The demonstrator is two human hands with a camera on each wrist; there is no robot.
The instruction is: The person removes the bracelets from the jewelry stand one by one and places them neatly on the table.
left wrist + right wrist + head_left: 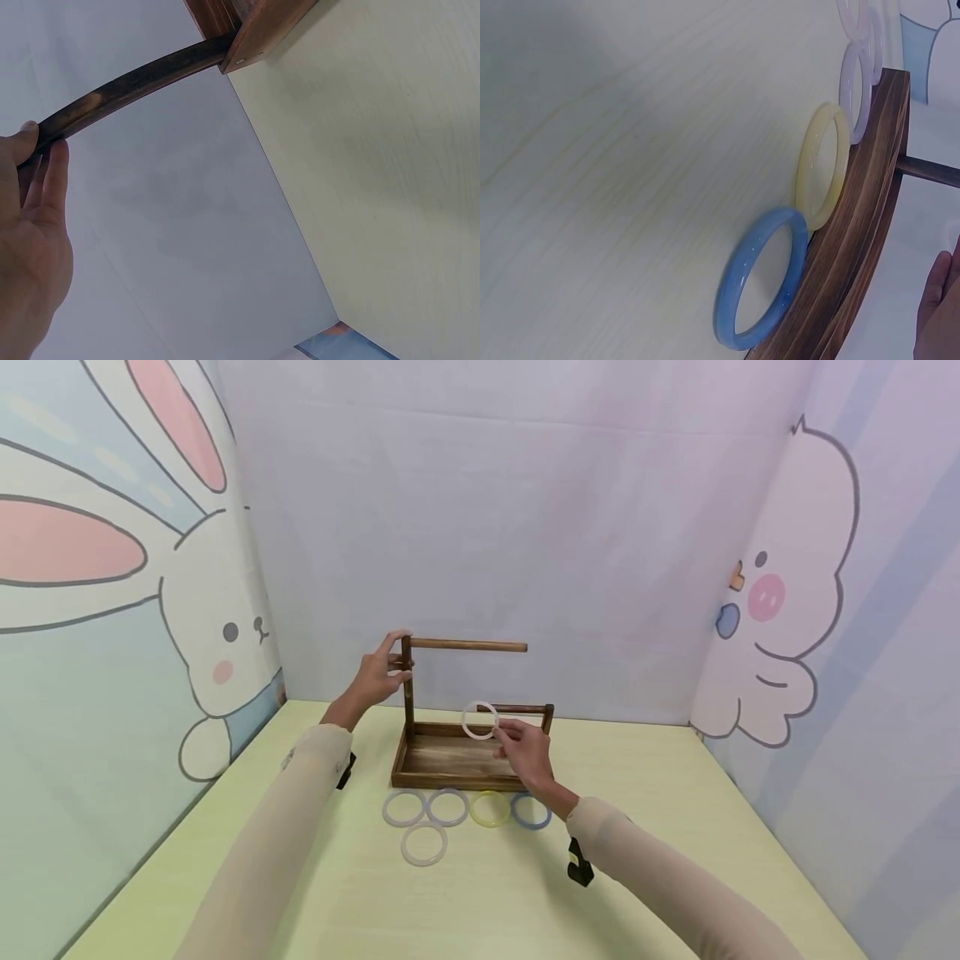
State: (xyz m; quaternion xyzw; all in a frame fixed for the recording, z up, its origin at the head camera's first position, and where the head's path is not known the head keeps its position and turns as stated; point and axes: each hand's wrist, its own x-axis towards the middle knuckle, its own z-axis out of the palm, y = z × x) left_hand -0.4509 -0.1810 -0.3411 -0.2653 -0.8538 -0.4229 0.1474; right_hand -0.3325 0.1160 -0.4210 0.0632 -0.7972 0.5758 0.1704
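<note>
My left hand (373, 678) grips the tall post (408, 697) of a dark wooden bangle stand near its top. In the left wrist view, the thumb and fingers (55, 180) lie on either side of this post. A white bangle (463, 722) is pinched in the fingertips of my right hand (528, 753), raised over the stand's tray (465, 782). The upper rod (468, 645) juts rightward from the post, its end free. Behind the right hand runs a lower rod (513, 708). Only part of the right hand shows in the right wrist view; its bangle is largely out of frame.
Along the tray's front lie a blue bangle (726, 300), a yellow bangle (804, 169) and two lavender bangles (447, 824). A pale bangle (423, 863) lies nearer on the light tabletop (480, 910). Fabric walls (487, 543) with cartoon animals enclose the table.
</note>
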